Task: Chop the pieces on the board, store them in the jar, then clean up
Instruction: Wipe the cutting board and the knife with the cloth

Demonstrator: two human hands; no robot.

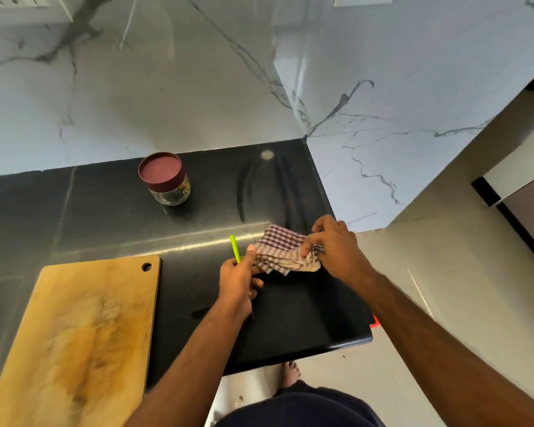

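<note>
A bare wooden cutting board (pixel 84 328) lies at the lower left of the black counter. The glass jar (pixel 165 178) stands at the back with its maroon lid on. My left hand (pixel 239 280) is closed around a knife with a lime-green handle (pixel 235 248); a thin dark tip shows below my wrist. My right hand (pixel 333 245) pinches a folded purple-and-white checked cloth (pixel 282 252), which rests against the knife right of my left hand. The blade is mostly hidden by the hand and the cloth.
The black counter (pixel 290 318) ends in a rounded corner at the lower right, with a tiled floor beyond. Marble walls rise behind and to the right. A wet smear marks the counter near the back corner. My bare foot shows below the counter edge.
</note>
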